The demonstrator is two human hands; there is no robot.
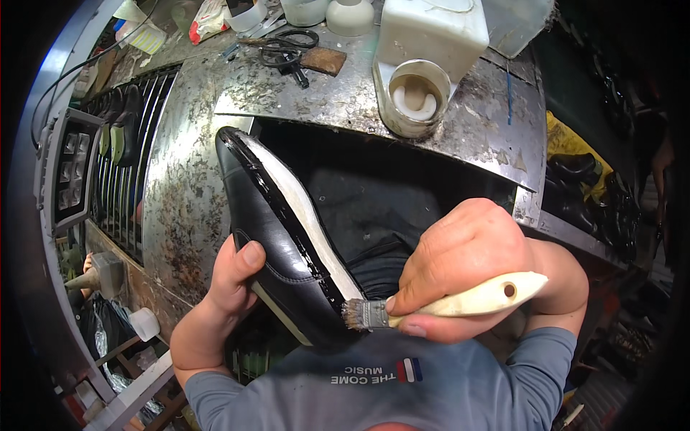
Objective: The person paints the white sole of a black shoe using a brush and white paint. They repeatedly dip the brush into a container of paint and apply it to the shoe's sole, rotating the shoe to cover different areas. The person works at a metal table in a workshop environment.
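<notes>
A black leather shoe (pixel 269 215) is tilted on its side in front of me, toe pointing away, and its underside faces right. My left hand (pixel 233 276) grips it from the left, thumb over the upper. Along the underside runs a whitish strip (pixel 305 215), bordered by a glossy wet-looking black band. My right hand (pixel 463 262) is closed around the cream handle of a flat paintbrush (pixel 474 296). The brush's bristles touch the shoe's underside edge at the near end. Part of my left hand's fingers is hidden behind the shoe.
A stained metal workbench (pixel 180 215) curves around the front. On it stand a white plastic container with a round cup (pixel 411 100), scissors (pixel 287 49) and a brown block (pixel 323 60). Other black shoes (pixel 129 126) sit on a barred rack at left. A lamp (pixel 72 169) hangs nearby.
</notes>
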